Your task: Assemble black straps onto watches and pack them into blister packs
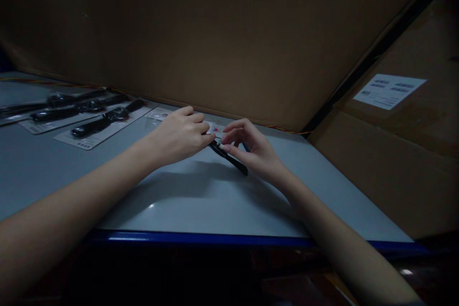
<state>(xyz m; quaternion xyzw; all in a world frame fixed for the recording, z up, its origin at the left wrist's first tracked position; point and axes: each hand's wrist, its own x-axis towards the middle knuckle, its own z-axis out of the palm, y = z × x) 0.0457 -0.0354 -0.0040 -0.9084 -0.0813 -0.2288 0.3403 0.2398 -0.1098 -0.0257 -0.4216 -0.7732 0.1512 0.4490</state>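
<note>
Forearms (89,196), two of them, reached in from the bottom corners over one blue table edge (201,237). Past that was a pale grey tabletop (215,208), and above its middle was one slim black piece (234,164), held up off the surface and slanting down to the right. So, the hands: two, close together, not touching as far as I could see. The left hand (182,135) was mostly curled, thumb and fingers clamped on the upper end of that black piece. The right hand (253,150) was looser, fingers bent, thumb and forefinger pinched on one small pale bit (220,145) right at the black piece. Too dark and tiny to tell what that was. Behind the hands lay some printed white card (158,114), mostly hidden, so no count there. Off to the left I got three carded packs (100,126), each with a black item (88,129) under clear plastic. Farther back, thin red and yellow wires (287,130) ran along the table's rear edge. Then two cardboard walls (215,48), rear and right, the right one with one white label (389,91).
</note>
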